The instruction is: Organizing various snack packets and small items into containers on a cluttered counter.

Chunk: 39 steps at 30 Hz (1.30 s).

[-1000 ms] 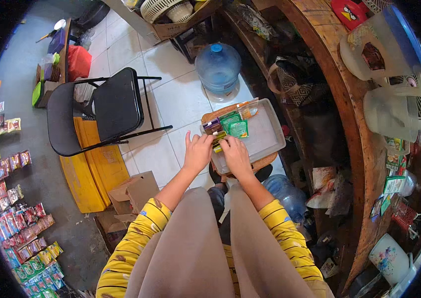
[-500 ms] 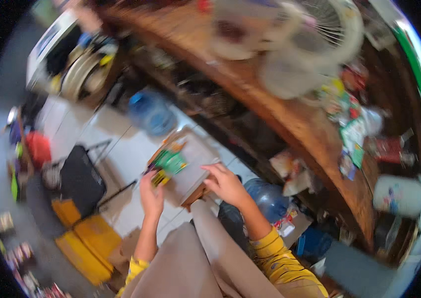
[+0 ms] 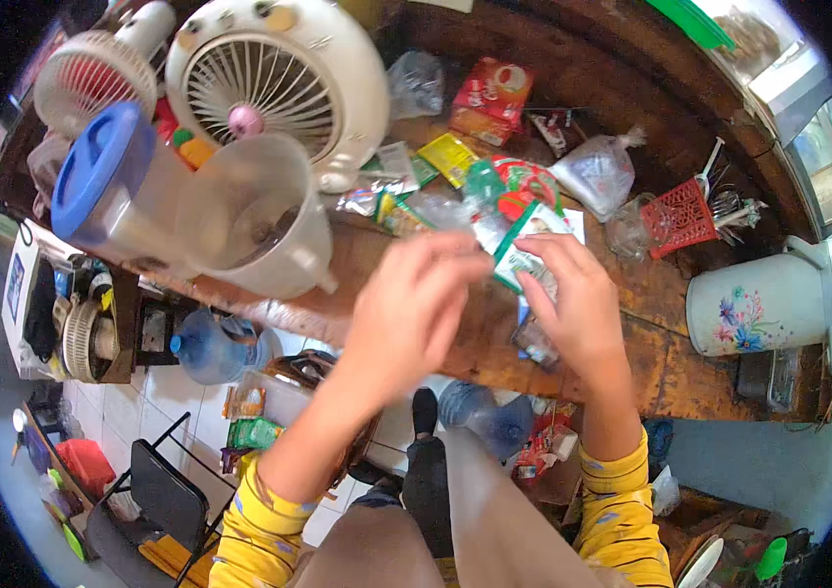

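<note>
Over the wooden table, my right hand (image 3: 573, 304) is closed on a green-and-white packet (image 3: 529, 253), its thumb below and its fingers across the top. My left hand (image 3: 406, 314), somewhat blurred, is just left of the packet with fingers stretched toward it and thumb apart; I see nothing in it. Around the packet lie a yellow sachet (image 3: 447, 159), a red-and-green package (image 3: 526, 186) and clear plastic wrapping (image 3: 445, 212). A knotted clear bag (image 3: 600, 174) rests behind my right hand.
At left on the table stand a clear pitcher (image 3: 257, 220), a blue-lidded container (image 3: 102, 176) and a white fan (image 3: 362, 88). Rightward are a red basket (image 3: 676, 218) with utensils and a flowered white jug (image 3: 759, 304). Below are a blue water bottle (image 3: 215, 345) and black folding chair (image 3: 169, 480).
My view has swung to the right and over the table. Both hands have left the low white surface with green packs and risen to the tabletop, where my right hand now holds the packet.
</note>
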Available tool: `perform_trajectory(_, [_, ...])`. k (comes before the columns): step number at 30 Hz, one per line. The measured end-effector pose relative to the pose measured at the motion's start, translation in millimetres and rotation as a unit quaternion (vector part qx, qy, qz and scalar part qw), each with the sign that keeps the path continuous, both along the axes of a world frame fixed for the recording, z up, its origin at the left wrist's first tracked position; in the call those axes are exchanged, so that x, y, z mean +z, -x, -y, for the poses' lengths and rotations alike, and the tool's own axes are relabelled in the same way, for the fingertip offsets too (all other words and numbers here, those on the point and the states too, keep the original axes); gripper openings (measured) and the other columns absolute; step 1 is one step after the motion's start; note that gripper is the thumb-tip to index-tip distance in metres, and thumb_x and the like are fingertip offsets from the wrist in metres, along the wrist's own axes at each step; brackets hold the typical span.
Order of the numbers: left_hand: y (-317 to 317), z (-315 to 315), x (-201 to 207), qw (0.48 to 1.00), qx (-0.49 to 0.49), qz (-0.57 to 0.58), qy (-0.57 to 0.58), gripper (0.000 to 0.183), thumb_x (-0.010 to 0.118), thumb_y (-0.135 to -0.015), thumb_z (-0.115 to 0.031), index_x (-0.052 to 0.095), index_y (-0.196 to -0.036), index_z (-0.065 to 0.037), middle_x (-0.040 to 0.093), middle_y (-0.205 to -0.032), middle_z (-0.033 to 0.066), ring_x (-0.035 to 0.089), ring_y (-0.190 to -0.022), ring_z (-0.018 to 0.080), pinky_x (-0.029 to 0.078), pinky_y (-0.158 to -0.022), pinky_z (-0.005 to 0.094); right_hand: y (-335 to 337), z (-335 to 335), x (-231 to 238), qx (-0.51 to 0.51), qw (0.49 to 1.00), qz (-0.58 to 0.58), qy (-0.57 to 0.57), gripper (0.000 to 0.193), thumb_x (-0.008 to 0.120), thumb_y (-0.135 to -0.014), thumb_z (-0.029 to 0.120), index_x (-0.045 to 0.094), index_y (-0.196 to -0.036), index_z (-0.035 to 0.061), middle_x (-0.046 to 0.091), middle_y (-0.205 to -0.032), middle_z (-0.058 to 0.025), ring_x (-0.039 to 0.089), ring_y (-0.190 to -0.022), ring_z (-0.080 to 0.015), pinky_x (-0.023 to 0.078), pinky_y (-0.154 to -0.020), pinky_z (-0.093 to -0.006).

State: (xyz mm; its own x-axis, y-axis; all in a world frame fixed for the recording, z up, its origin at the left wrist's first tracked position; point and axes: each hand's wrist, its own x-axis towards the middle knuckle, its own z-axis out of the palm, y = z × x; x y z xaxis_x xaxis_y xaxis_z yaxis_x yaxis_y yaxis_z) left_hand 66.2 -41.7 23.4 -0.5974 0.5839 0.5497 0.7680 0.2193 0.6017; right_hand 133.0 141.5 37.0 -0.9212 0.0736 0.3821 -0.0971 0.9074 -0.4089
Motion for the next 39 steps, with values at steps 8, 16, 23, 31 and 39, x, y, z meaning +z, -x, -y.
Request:
perform_trajectory(8, [101.9, -75.0, -32.9, 0.921, 0.146, 0.059, 0.356, 0.047, 0.048, -0.078, -0.005, 0.040, -0.124, -0.002, 0.048, -0.118, 0.0207, 0.049, -0.105, 0.0380, 0.041, -0.088, 0.0435, 51.2, -57.5, -3.9, -0.015, 0.999, 0.036, -0.032, 0.021, 0.061, -0.075, 0.010, 0.061, -0.095, 0.0075, 0.059, -0.093, -0.0115, 0.058, -0.085, -0.0307, 0.047, -0.073, -0.0384])
perform_trajectory(16, [118.6, -120.7, -54.9, 0.858, 0.294, 0.011, 0.422, 0.060, 0.052, -0.078, -0.017, 0.032, -0.134, -0.008, 0.045, -0.123, 0.0151, 0.045, -0.111, 0.0295, 0.037, -0.089, 0.0467, 85.6, -88.8, -18.4, -0.074, 0.992, 0.089, -0.040, 0.020, 0.058, -0.075, 0.009, 0.062, -0.094, 0.0087, 0.060, -0.090, -0.0127, 0.058, -0.084, -0.0312, 0.048, -0.072, -0.0401])
perform_trajectory(23, [134.6, -115.0, -56.3, 0.846, 0.312, 0.009, 0.433, 0.033, 0.059, -0.074, -0.016, 0.051, -0.105, -0.007, 0.056, -0.102, 0.0097, 0.054, -0.097, 0.0264, 0.042, -0.079, 0.0435, 108.8, -102.0, -14.4, -0.019, 0.970, 0.233, -0.060, 0.034, 0.054, -0.073, 0.005, 0.057, -0.106, 0.0077, 0.056, -0.102, -0.0168, 0.055, -0.095, -0.0341, 0.046, -0.079, -0.0412])
perform_trajectory(31, [94.5, -84.7, -27.4, 0.927, 0.365, 0.034, 0.075, 0.023, 0.058, -0.078, -0.009, 0.049, -0.096, 0.002, 0.055, -0.091, 0.0205, 0.054, -0.086, 0.0361, 0.044, -0.074, 0.0411, 138.3, -58.3, -15.9, 0.086, 0.990, 0.113, -0.008, 0.017, 0.055, -0.074, 0.005, 0.064, -0.089, 0.0028, 0.060, -0.092, -0.0171, 0.057, -0.087, -0.0350, 0.045, -0.079, -0.0405])
perform_trajectory(39, [-39.2, -24.5, -66.3, 0.887, 0.371, 0.196, -0.192, 0.013, 0.051, -0.083, -0.006, 0.048, -0.093, 0.002, 0.052, -0.085, 0.0146, 0.053, -0.076, 0.0263, 0.042, -0.070, 0.0348, 202.9, 15.8, -71.7, 0.009, 0.982, 0.187, -0.036, 0.038, 0.070, -0.069, 0.030, 0.063, -0.088, -0.0034, 0.062, -0.094, -0.0204, 0.059, -0.088, -0.0361, 0.048, -0.076, -0.0430])
